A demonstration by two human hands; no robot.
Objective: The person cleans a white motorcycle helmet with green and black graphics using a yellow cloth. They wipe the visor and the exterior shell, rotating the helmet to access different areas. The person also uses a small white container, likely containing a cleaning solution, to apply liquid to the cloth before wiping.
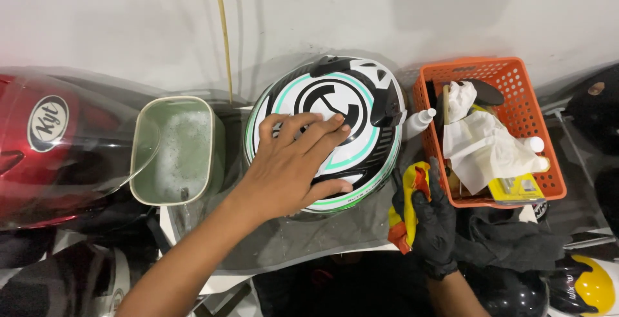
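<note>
Bare left hand spread flat, fingers open, on the crown of a white helmet with black and green rings at mid-tabletop; gloved right hand closed around a yellow-and-red cloth just right of the helmet, beside an orange basket of tissues and bottles. Basin of soapy water close on the helmet's left, small white bottle wedged between helmet and basket. Likely risks: round shell rolling under an open palm with no grip, nudging the basin into a spill or toppling the bottle.
</note>
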